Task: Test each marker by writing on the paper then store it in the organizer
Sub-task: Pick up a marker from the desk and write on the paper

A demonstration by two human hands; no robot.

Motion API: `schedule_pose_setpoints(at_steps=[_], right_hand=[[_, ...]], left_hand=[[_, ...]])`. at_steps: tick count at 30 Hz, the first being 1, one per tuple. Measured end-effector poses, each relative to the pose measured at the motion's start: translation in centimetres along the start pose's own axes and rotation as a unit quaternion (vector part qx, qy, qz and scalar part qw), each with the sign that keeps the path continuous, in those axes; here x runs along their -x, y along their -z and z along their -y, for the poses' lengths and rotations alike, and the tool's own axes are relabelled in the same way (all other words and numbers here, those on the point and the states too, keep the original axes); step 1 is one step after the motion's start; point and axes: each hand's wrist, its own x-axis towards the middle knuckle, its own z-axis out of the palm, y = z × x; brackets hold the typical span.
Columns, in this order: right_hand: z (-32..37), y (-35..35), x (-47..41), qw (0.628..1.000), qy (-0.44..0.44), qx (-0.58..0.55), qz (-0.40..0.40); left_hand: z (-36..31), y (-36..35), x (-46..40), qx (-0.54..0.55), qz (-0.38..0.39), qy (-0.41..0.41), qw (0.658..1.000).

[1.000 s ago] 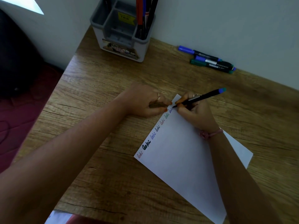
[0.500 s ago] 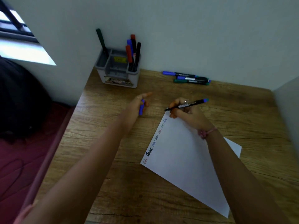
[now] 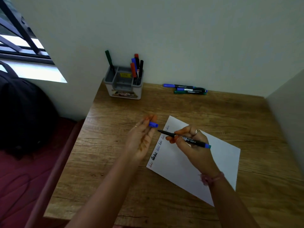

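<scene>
A grey organizer [image 3: 123, 87] stands at the back left of the wooden surface [image 3: 115, 178], close against the wall. Its right-hand compartment holds a cluster of upright markers [image 3: 136, 69] — red, blue and black caps showing — while a single dark green marker [image 3: 109, 62] leans in the back left compartment. The middle and front compartments show only a yellow label. Well to the right of the organizer, three loose markers [image 3: 185, 88] lie side by side along the wall, touching one another.

The left hand [image 3: 141, 139] is raised above the surface just left of the paper, its fingertips pinching a small blue cap [image 3: 153, 124]. The right hand [image 3: 191, 142] hovers over the white paper [image 3: 218, 162] and grips an uncapped black marker [image 3: 185, 138] between thumb and fingers, the fine tip pointing left toward the cap — the two close but apart — and the blue butt end sticking out to the right. The paper lies at an angle, with a row of short handwritten words in several colours running along its left edge.
</scene>
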Motion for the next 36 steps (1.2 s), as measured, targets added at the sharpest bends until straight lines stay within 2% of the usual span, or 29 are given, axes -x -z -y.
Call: schedule_pose_setpoints(at_steps=[6, 14, 18, 21, 23, 26, 36], right_hand=[[0.4, 0.5, 0.2, 0.999, 0.018, 0.007, -0.030], [0.1, 0.0, -0.1, 0.998, 0.019, 0.056, 0.004], [0.1, -0.7, -0.5, 0.996, 0.022, 0.088, -0.024], [-0.1, -1.4, -0.8, 0.991, 0.048, 0.108, -0.061], [-0.2, -2.1, -0.9, 0.991, 0.038, 0.088, -0.097], [-0.2, -3.3, -1.0, 0.990, -0.023, -0.001, -0.137], [-0.2, -5.3, -2.7, 0.975, -0.103, -0.119, -0.157]], left_hand=[[0.1, -0.2, 0.9, -0.006, 0.008, 0.005, 1.000], [0.2, -0.8, 1.6, -0.026, 0.014, -0.007, 1.000], [0.3, -1.2, 1.7, -0.039, 0.031, -0.016, 0.999], [0.8, -1.2, 1.7, -0.051, 0.010, -0.032, 0.998], [1.0, -1.1, 1.7, -0.042, -0.005, -0.049, 0.998], [1.0, -1.2, 1.6, -0.028, -0.012, -0.073, 0.997], [-0.3, -1.2, 1.2, -0.040, -0.002, -0.109, 0.993]])
